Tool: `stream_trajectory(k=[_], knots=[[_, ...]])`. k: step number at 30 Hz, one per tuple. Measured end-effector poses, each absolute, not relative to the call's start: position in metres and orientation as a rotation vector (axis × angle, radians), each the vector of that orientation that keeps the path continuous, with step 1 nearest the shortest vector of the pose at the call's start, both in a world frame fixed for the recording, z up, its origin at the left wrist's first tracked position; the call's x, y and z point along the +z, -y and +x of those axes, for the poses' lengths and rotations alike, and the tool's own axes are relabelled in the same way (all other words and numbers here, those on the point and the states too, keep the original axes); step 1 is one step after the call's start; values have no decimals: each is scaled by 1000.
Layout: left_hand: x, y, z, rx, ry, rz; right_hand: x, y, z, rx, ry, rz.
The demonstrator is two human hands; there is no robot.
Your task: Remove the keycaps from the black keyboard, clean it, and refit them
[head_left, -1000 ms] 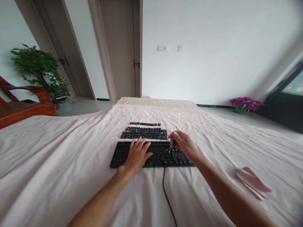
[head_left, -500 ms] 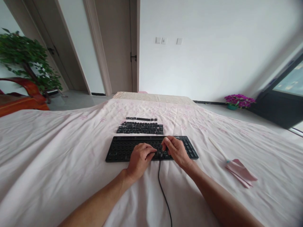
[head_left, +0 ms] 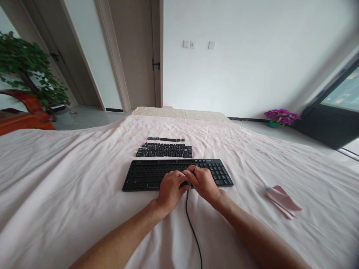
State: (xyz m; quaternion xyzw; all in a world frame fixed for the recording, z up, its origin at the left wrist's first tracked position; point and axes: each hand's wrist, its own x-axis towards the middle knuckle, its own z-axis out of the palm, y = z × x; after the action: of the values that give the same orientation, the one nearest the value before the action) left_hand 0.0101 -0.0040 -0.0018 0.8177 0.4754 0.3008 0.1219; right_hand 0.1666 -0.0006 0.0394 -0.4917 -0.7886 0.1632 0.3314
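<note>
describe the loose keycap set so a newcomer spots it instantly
On the pink sheet, find the black keyboard under both hands. Just beyond its far edge lie the pulled keycaps, laid out in rows. Unlike the keyboard, they have no frame or cable.

A pale pink floral bedsheet [head_left: 70, 186] covers the bed. On it, at the right, lies a folded pink cloth [head_left: 283, 201]. A leafy green plant [head_left: 25, 71] stands at far left beside reddish wooden furniture [head_left: 25, 116]. Purple flowers [head_left: 281, 116] sit on the floor by the dark window frame [head_left: 328, 123]. Wall switches [head_left: 196, 45] hang beside a wooden door [head_left: 137, 52].
</note>
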Motion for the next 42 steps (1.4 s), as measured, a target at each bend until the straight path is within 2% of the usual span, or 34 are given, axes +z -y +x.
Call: stream_trajectory(k=[9,17,22,27,34,38,42], knots=[[0,1,17,805,-1529,2400,44,-6,159,455,2240,-1203],[1,4,16,884,-1400,2386,21,17,171,352,2114,-1104],[1,3,20,864,-1504,2384,22,-1,166,472,1963,-1214],[-2,2,24,913,-1479,2370,9,-6,166,545,1893,-1128],[-4,4,29,1013,-1375,2260,4,-5,161,665,1394,-1205],[-5,3,28,1035,-1325,2221,4,-3,162,604,1448,-1164],[-1,-1,22,1092,-1195,2042,10,1,166,402,1749,-996]])
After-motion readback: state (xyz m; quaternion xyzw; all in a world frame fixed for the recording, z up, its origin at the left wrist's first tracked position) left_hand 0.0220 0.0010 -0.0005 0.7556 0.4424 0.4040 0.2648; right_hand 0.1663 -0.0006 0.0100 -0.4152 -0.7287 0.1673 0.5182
